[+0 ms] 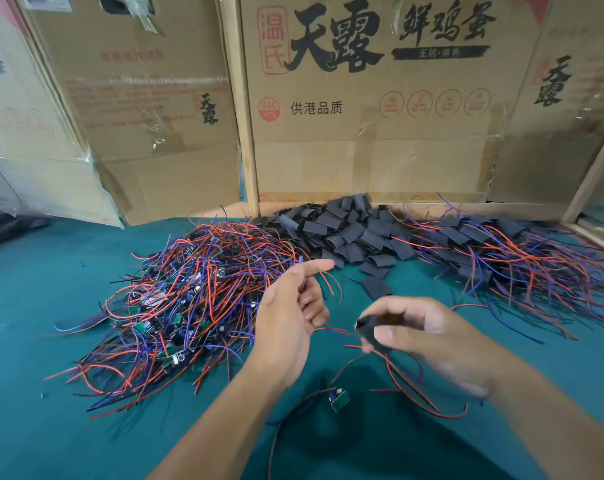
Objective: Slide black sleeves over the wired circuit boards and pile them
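On the green desk (51, 427), a tangled heap of wired circuit boards (189, 299) is lying at left. The left hand (290, 317) is pinching wires, forefinger pointing right. The right hand (422, 336) is gripping a blurred black sleeve (368, 332); its axis is unclear. Sleeved boards (501, 258) are piling at right.

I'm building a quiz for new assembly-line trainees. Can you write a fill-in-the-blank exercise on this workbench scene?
1. The right hand pinches a black ____.
2. The heap of empty black sleeves lies between the pile of bare wired boards and the pile of ____ boards.
3. A single green circuit board lies on the teal ____ below the hands.
4. The left hand holds red and ____ wires.

Missing words: sleeve; sleeved; cloth; blue
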`<state>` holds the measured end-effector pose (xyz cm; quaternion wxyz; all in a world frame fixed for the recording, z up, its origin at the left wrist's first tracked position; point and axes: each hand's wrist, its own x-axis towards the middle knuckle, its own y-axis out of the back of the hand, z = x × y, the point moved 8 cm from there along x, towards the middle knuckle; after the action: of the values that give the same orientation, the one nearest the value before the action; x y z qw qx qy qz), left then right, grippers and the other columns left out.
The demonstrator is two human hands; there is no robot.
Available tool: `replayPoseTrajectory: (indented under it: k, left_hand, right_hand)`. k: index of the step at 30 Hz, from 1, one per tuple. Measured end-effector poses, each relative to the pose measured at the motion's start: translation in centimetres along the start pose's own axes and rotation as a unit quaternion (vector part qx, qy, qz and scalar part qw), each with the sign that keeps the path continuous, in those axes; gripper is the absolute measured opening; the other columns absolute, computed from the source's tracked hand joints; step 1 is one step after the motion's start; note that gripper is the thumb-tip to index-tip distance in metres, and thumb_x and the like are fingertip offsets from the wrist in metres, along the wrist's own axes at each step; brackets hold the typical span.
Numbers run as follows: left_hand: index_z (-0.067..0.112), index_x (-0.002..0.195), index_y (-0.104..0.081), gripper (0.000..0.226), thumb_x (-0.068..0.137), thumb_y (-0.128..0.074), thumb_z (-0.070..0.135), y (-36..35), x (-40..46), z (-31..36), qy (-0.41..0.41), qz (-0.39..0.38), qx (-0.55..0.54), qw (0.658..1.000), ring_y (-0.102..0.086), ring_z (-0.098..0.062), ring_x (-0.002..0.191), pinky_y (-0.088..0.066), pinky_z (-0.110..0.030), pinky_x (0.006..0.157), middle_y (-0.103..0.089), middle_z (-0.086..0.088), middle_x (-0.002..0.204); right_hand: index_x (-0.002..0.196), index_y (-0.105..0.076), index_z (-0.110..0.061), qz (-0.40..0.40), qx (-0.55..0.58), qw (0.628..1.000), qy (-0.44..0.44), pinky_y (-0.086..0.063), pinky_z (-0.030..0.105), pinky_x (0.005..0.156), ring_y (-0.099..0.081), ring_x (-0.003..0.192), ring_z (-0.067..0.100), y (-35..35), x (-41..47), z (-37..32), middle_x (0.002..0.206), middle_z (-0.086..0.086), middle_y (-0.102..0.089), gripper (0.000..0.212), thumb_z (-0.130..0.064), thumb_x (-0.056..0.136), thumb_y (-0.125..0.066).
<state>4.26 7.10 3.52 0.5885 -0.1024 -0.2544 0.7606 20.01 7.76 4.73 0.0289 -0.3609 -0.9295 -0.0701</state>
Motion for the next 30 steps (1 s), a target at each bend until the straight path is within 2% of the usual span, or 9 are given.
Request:
replayPoseTrajectory:
  k: [4, 6, 8, 11, 16, 20, 23, 25, 30]
  left_hand:
    - [0.018, 0.096, -0.074, 0.036, 0.100, -0.040, 0.028, -1.2, -0.7, 0.5, -0.067, -0.041, 0.103, 0.992, -0.017, -0.011, 0.052, -0.022, -0.022, 0.048, -0.021, 0.007, 0.063]
    - [0.019, 0.096, -0.070, 0.032, 0.103, -0.039, 0.025, -1.7, -0.9, 0.6, -0.085, -0.057, 0.134, 0.986, -0.018, -0.010, 0.051, -0.024, -0.018, 0.047, -0.023, 0.010, 0.061]
    - [0.015, 0.098, -0.061, 0.025, 0.102, -0.040, 0.026, -2.0, -1.1, 0.6, -0.094, -0.076, 0.157, 0.980, -0.020, -0.007, 0.050, -0.026, -0.016, 0.047, -0.027, 0.013, 0.060]
    - [0.013, 0.096, -0.055, 0.024, 0.102, -0.041, 0.031, -2.6, -1.5, 0.2, -0.104, -0.111, 0.199, 0.968, -0.022, -0.007, 0.051, -0.028, -0.016, 0.050, -0.030, 0.014, 0.060]
    - [0.026, 0.093, -0.061, 0.028, 0.099, -0.041, 0.044, -3.4, -2.3, -0.2, -0.133, -0.151, 0.291, 0.935, -0.030, -0.008, 0.055, -0.028, -0.028, 0.058, -0.037, 0.014, 0.059]
    - [0.025, 0.093, -0.063, 0.028, 0.096, -0.039, 0.038, -3.7, -2.6, -0.3, -0.134, -0.166, 0.295, 0.931, -0.028, -0.013, 0.058, -0.027, -0.028, 0.057, -0.034, 0.013, 0.062]
    - [0.024, 0.092, -0.058, 0.022, 0.095, -0.038, 0.033, -3.8, -2.8, 0.0, -0.135, -0.162, 0.285, 0.935, -0.027, -0.013, 0.059, -0.026, -0.029, 0.056, -0.035, 0.010, 0.064]
    - [0.026, 0.092, -0.052, 0.015, 0.096, -0.037, 0.025, -3.8, -2.9, 0.1, -0.131, -0.158, 0.267, 0.941, -0.026, -0.015, 0.058, -0.025, -0.031, 0.055, -0.034, 0.007, 0.063]
    - [0.021, 0.099, -0.042, 0.012, 0.091, -0.035, 0.015, -3.5, -2.8, 0.0, -0.102, -0.158, 0.234, 0.954, -0.027, -0.014, 0.058, -0.027, -0.026, 0.057, -0.036, 0.007, 0.062]
  right_hand:
    - [0.108, -0.073, -0.024, 0.125, 0.003, 0.992, 0.034, -0.048, 0.021, 0.087, -0.066, 0.097, 0.013, 3.0, -0.1, -0.9, 0.102, 0.004, -0.072, 0.024, -0.025, 0.084, -0.074]
    - [0.117, -0.070, -0.018, 0.148, 0.048, 0.985, 0.070, -0.051, 0.025, 0.084, -0.060, 0.097, 0.015, 3.3, 0.0, -1.3, 0.100, 0.007, -0.062, 0.032, -0.022, 0.085, -0.065]
    - [0.119, -0.068, -0.009, 0.165, 0.153, 0.969, 0.101, -0.052, 0.027, 0.078, -0.054, 0.097, 0.023, 3.0, 0.2, -1.6, 0.103, 0.014, -0.056, 0.036, -0.019, 0.085, -0.063]
    - [0.105, -0.067, -0.004, 0.206, 0.259, 0.936, 0.120, -0.056, 0.028, 0.074, -0.061, 0.093, 0.029, 2.5, 0.5, -2.0, 0.099, 0.018, -0.065, 0.025, -0.014, 0.082, -0.063]
    - [0.092, -0.063, -0.004, 0.285, 0.250, 0.920, 0.099, -0.059, 0.035, 0.081, -0.065, 0.086, 0.033, 2.4, 0.5, -1.7, 0.089, 0.020, -0.063, 0.023, -0.016, 0.074, -0.070]
    - [0.100, -0.062, 0.001, 0.288, 0.235, 0.924, 0.092, -0.056, 0.036, 0.081, -0.063, 0.078, 0.031, 2.0, 0.4, -1.3, 0.089, 0.020, -0.063, 0.033, -0.018, 0.075, -0.071]
    - [0.105, -0.063, 0.008, 0.264, 0.217, 0.933, 0.113, -0.057, 0.038, 0.083, -0.065, 0.082, 0.028, 1.7, 0.6, -1.6, 0.093, 0.024, -0.065, 0.040, -0.018, 0.076, -0.071]
    - [0.109, -0.066, 0.004, 0.255, 0.181, 0.943, 0.116, -0.055, 0.044, 0.089, -0.066, 0.091, 0.030, 1.7, 0.6, -1.6, 0.103, 0.030, -0.066, 0.037, -0.015, 0.079, -0.077]
    - [0.110, -0.072, -0.015, 0.203, 0.094, 0.965, 0.136, -0.046, 0.052, 0.098, -0.060, 0.102, 0.032, 1.7, 0.9, -1.6, 0.114, 0.020, -0.069, 0.028, -0.017, 0.083, -0.068]
